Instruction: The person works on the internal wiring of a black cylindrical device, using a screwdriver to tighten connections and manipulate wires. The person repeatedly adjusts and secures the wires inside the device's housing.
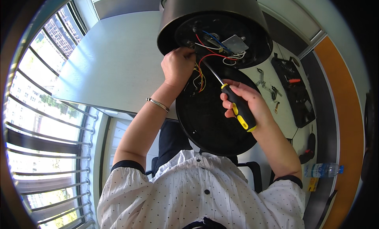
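Observation:
A dark metallic cylindrical appliance point(213, 7) lies on its side on the table, its open underside facing me. Inside show red, white and blue wires and a silver metal plate point(235, 43). Below it rests a round black cover point(215, 114), with a bundle of thin wires point(200, 79) at its upper left. My right hand point(249, 100) grips a black-and-yellow screwdriver point(238, 106); its shaft points up-left into the lower rim, where the tip is hard to see. My left hand point(178, 65) is closed at the rim's lower left, fingertips pinched beside the wires; what they hold is hidden.
The pale tabletop point(114, 59) stretches to the left, by a barred window. On the right lie an open black tool case point(294, 90), small metal parts point(268, 84) and a black-and-red tool point(308, 150). A plastic water bottle point(323, 170) lies farther down.

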Motion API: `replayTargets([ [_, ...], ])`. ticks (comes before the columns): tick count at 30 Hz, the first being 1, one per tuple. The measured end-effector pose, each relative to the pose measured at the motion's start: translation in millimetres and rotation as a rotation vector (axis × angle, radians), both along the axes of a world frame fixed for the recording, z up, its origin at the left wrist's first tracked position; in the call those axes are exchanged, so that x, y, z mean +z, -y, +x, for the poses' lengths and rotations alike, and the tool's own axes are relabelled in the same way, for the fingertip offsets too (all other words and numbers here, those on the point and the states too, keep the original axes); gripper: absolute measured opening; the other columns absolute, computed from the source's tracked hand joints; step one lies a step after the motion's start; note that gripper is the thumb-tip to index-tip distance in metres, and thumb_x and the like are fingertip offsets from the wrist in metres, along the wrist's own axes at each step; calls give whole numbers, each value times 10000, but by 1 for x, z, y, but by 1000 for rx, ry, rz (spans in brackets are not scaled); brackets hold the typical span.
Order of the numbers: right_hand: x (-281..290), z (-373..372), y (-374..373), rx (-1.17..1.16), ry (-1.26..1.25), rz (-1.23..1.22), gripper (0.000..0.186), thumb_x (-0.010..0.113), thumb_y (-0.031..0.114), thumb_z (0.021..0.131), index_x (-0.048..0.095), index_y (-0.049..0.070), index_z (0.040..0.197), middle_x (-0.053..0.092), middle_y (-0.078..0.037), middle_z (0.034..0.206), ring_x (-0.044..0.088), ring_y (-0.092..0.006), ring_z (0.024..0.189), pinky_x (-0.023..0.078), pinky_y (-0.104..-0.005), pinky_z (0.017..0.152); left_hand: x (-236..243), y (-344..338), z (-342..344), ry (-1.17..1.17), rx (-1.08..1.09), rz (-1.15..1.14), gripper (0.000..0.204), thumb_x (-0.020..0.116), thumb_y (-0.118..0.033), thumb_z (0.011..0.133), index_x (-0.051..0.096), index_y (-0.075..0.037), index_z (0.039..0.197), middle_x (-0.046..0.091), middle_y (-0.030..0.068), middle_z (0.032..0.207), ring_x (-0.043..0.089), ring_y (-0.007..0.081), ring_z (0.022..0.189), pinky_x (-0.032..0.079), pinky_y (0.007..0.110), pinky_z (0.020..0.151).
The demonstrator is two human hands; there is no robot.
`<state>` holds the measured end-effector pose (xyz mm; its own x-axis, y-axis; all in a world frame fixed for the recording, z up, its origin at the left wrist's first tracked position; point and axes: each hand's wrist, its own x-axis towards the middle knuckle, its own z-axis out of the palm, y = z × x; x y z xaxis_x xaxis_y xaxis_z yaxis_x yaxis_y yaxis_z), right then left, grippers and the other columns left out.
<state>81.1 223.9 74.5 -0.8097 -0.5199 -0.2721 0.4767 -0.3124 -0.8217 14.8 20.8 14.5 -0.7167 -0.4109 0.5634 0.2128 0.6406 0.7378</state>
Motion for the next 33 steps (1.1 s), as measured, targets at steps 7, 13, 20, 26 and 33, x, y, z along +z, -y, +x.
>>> replayTargets([
  [7,2,17,-11,20,-290,375,485,624,-33,776,407,-71,1207,568,-108,860,597,-147,664,554,-295,558,-4,2,-1,1,-63,54,112,688,-167,701,705,-111,796,667,62,709,646,219,661,504,313,612],
  [13,-7,25,-15,90,-389,589,440,583,-32,800,429,-52,1212,571,-97,888,590,-137,677,549,-261,563,-5,4,0,-11,-79,40,111,689,-180,699,698,-116,789,661,53,708,639,225,666,502,326,604],
  [20,-8,27,-18,72,-1065,1138,411,576,-13,776,521,-16,1183,563,-144,909,594,-241,730,483,-315,660,-6,7,0,-41,-131,59,123,687,-164,697,699,-101,803,669,57,726,644,226,687,509,320,616],
  [26,-8,27,-12,21,-1330,1409,377,537,25,825,513,-14,1199,531,-160,873,583,-298,739,484,-372,637,-6,6,1,-49,-121,55,128,682,-145,696,704,-97,813,670,66,738,645,238,696,510,314,623],
  [33,-3,16,-3,14,-1510,1420,374,514,24,846,492,-31,1216,522,-167,871,577,-320,708,489,-378,638,-8,5,-1,-59,-100,26,155,706,-124,711,710,-66,854,676,98,740,665,187,654,504,268,597],
])
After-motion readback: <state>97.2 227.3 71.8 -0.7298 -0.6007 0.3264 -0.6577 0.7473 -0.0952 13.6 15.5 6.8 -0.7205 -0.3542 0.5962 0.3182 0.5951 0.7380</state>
